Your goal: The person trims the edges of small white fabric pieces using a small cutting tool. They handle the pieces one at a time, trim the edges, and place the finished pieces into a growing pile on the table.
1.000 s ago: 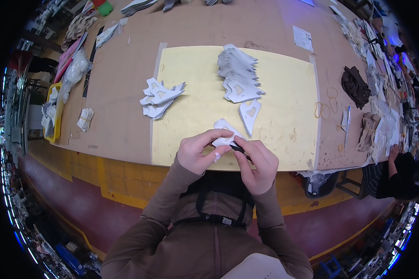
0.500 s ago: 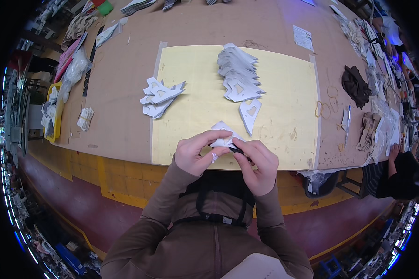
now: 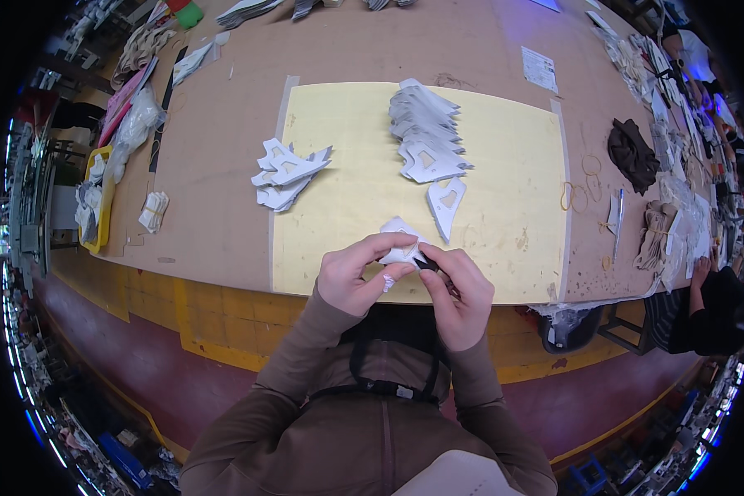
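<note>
Between my hands, above the near part of a pale yellow sheet (image 3: pixel 504 264), is a small white cut piece (image 3: pixel 397 225) with a cut-out. My left hand (image 3: pixel 347 277) pinches it between thumb and fingers; a white wrap circles the thumb. My right hand (image 3: pixel 463 298) is closed around a slim black tool (image 3: pixel 426 264), its tip against the piece; fingers hide what kind it is. Just beyond lies a single white piece (image 3: pixel 442 221) with an opening. Farther off, a fanned row of similar pieces (image 3: pixel 426 124) overlaps, and a smaller pile (image 3: pixel 285 172) rests to the left.
At the left edge stands a yellow bin (image 3: pixel 105 198), near a banded white bundle (image 3: pixel 153 212). On the right are a dark cloth (image 3: pixel 632 155), rubber bands (image 3: pixel 574 197), a slim metal tool (image 3: pixel 618 227) and a banded beige bundle (image 3: pixel 657 227). Another person's arm (image 3: pixel 698 285) rests at the table's right edge.
Both hands stay together around the white piece, with only slight shifts of the fingers. The black tool sits at a slightly different angle. The piles have not been touched.
</note>
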Demonstrator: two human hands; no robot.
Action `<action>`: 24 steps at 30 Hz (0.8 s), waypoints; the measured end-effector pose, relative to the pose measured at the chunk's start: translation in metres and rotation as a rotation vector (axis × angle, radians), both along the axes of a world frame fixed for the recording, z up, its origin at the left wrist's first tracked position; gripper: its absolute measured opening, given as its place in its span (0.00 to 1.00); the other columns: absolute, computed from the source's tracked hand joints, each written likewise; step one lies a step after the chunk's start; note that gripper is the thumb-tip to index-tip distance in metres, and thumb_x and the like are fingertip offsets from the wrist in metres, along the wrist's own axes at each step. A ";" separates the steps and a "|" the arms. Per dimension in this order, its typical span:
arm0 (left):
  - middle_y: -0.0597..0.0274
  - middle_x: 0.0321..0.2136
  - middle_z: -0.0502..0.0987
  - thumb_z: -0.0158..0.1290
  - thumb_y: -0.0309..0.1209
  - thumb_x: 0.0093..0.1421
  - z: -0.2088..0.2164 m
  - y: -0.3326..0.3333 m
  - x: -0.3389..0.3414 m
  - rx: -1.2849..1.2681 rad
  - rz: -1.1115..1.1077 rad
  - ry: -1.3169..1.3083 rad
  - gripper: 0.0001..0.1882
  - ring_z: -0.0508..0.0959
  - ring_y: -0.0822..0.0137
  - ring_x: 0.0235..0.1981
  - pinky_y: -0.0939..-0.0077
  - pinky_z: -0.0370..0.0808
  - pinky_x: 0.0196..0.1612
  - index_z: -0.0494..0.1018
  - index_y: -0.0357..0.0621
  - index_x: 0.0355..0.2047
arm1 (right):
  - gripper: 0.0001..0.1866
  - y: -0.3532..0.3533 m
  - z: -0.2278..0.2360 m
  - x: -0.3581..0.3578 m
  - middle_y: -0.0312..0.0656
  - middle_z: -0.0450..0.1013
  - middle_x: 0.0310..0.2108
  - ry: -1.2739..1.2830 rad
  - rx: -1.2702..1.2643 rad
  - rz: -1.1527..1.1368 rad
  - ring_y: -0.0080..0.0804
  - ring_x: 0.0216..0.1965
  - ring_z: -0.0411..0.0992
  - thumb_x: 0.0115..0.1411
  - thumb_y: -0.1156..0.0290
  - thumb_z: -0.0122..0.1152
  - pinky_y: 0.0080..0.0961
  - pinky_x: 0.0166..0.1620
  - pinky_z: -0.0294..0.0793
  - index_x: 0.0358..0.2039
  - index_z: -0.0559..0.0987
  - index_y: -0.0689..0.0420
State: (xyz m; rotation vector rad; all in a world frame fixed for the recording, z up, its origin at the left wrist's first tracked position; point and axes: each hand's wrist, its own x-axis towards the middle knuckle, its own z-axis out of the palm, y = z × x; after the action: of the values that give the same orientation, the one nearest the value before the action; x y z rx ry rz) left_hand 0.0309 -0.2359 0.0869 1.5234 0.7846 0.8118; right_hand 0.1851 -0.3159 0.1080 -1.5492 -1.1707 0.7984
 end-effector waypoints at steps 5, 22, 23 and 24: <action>0.54 0.40 0.81 0.61 0.24 0.56 0.002 0.001 -0.002 -0.058 0.003 -0.055 0.17 0.83 0.66 0.39 0.75 0.78 0.42 0.76 0.37 0.47 | 0.17 0.002 -0.001 0.006 0.44 0.75 0.30 -0.053 0.101 0.061 0.29 0.26 0.74 0.55 0.84 0.62 0.20 0.28 0.70 0.46 0.80 0.62; 0.54 0.38 0.82 0.62 0.25 0.55 0.004 -0.002 0.002 0.088 0.013 0.020 0.18 0.83 0.65 0.37 0.75 0.78 0.40 0.76 0.38 0.47 | 0.17 -0.002 -0.003 -0.001 0.44 0.73 0.31 -0.048 0.107 -0.011 0.27 0.26 0.72 0.57 0.84 0.60 0.20 0.28 0.70 0.47 0.79 0.63; 0.54 0.38 0.82 0.62 0.25 0.55 0.004 -0.002 0.002 0.086 0.020 0.011 0.18 0.83 0.65 0.37 0.75 0.78 0.40 0.76 0.37 0.47 | 0.17 -0.002 -0.003 0.000 0.44 0.73 0.30 -0.055 0.118 0.000 0.28 0.26 0.72 0.56 0.84 0.60 0.20 0.28 0.70 0.47 0.79 0.63; 0.54 0.38 0.82 0.62 0.26 0.55 0.004 -0.002 0.001 0.083 0.019 0.005 0.18 0.83 0.65 0.37 0.75 0.78 0.40 0.76 0.37 0.47 | 0.17 -0.001 -0.002 0.001 0.44 0.73 0.30 -0.062 0.129 0.011 0.28 0.26 0.72 0.56 0.84 0.61 0.20 0.29 0.70 0.47 0.79 0.63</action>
State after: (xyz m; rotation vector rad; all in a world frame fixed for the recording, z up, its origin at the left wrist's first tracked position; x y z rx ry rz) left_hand 0.0324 -0.2378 0.0906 1.5942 0.7787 0.8638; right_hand 0.1861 -0.3172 0.1059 -1.4708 -1.2526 0.6723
